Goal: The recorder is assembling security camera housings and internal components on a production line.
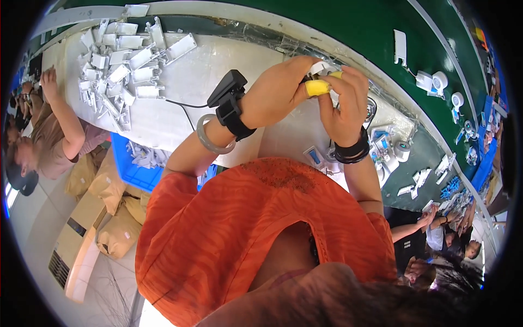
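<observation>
Both hands are raised together over the pale worktop (218,57), fingers pinched around a small white part (320,67) with dark bits by it. The fingers cover most of it, so its kind cannot be made out. My left hand (278,92) comes from the left, closed on the part, with a yellow covering on a fingertip. My right hand (346,106) curls closed against it from the right, and more yellow shows by its fingertips. Below my left hand, a black device (229,90) is strapped to the wrist, beside a pale bangle (207,135).
White plastic housings (131,57) are heaped at the left. A blue bin (124,171) of white pieces stands nearer. Right of my hands lie small white devices (402,151). Beyond the edge runs a green surface (359,24) bearing white round-headed devices (439,80). Other people work at both sides.
</observation>
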`<state>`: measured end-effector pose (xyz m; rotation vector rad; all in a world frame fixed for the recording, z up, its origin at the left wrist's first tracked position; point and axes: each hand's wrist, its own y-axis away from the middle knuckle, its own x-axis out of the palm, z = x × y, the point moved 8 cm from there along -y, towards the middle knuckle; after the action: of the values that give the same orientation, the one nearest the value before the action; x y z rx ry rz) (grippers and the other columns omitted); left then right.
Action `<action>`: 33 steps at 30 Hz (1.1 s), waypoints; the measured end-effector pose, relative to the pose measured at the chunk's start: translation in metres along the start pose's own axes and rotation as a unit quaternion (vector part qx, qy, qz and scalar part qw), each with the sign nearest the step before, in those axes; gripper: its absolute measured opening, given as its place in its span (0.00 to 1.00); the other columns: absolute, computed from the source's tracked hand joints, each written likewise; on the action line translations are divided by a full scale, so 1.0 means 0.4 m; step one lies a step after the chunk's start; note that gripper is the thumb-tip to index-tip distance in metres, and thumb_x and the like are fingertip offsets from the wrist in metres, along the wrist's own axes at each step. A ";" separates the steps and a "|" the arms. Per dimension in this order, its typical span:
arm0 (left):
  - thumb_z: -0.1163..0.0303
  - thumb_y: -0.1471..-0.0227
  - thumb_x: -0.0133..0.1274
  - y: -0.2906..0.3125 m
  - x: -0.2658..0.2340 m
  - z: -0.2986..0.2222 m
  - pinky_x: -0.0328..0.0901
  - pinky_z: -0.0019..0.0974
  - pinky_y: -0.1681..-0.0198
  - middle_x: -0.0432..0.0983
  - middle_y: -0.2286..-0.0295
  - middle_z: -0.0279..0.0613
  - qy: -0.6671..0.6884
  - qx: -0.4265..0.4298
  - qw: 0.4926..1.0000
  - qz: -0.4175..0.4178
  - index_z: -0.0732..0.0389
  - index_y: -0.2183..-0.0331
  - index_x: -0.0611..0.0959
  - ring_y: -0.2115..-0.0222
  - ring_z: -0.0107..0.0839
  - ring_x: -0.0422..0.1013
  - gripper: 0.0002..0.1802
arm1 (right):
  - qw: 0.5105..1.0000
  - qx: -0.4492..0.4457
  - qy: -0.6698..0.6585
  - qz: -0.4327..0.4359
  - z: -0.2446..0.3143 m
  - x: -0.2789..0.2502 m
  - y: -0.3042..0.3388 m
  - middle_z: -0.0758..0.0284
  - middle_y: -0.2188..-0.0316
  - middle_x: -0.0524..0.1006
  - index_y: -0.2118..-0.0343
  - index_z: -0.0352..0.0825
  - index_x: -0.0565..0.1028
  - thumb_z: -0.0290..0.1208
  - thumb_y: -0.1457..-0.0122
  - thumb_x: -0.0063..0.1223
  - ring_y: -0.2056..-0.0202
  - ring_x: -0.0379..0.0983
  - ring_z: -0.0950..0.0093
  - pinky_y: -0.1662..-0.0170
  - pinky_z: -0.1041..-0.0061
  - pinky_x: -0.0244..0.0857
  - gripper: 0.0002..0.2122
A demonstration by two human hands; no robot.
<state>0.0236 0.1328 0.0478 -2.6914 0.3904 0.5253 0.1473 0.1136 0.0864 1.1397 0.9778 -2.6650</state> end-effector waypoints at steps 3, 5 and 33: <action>0.64 0.41 0.50 0.007 0.017 0.007 0.64 0.28 0.74 0.74 0.72 0.41 0.128 -0.118 0.979 0.110 0.59 0.46 0.69 0.80 0.26 0.67 0.23 | 1.000 -0.017 -0.005 -0.001 -0.007 0.002 0.012 0.64 0.68 0.71 0.67 0.36 0.79 0.17 0.60 0.63 0.59 0.70 0.58 0.56 0.64 0.66 0.14; 0.64 0.41 0.50 0.013 0.020 0.012 0.63 0.27 0.75 0.73 0.73 0.39 0.135 -0.114 0.978 0.107 0.59 0.45 0.68 0.81 0.24 0.66 0.23 | 1.000 -0.023 -0.018 -0.006 -0.007 -0.003 0.014 0.64 0.68 0.71 0.67 0.36 0.79 0.16 0.61 0.63 0.58 0.70 0.58 0.57 0.64 0.67 0.15; 0.68 0.47 0.56 0.034 0.015 0.000 0.66 0.39 0.54 0.72 0.55 0.52 0.121 -0.074 0.986 0.092 0.60 0.42 0.65 0.58 0.49 0.71 0.32 | 0.998 -0.043 0.005 -0.036 0.020 -0.021 0.035 0.69 0.72 0.71 0.67 0.39 0.81 0.18 0.65 0.66 0.58 0.69 0.60 0.51 0.62 0.65 0.17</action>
<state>0.0245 0.1195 0.0413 -2.8899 0.6967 0.2862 0.1528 0.0965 0.0888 1.1232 1.1438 -2.6463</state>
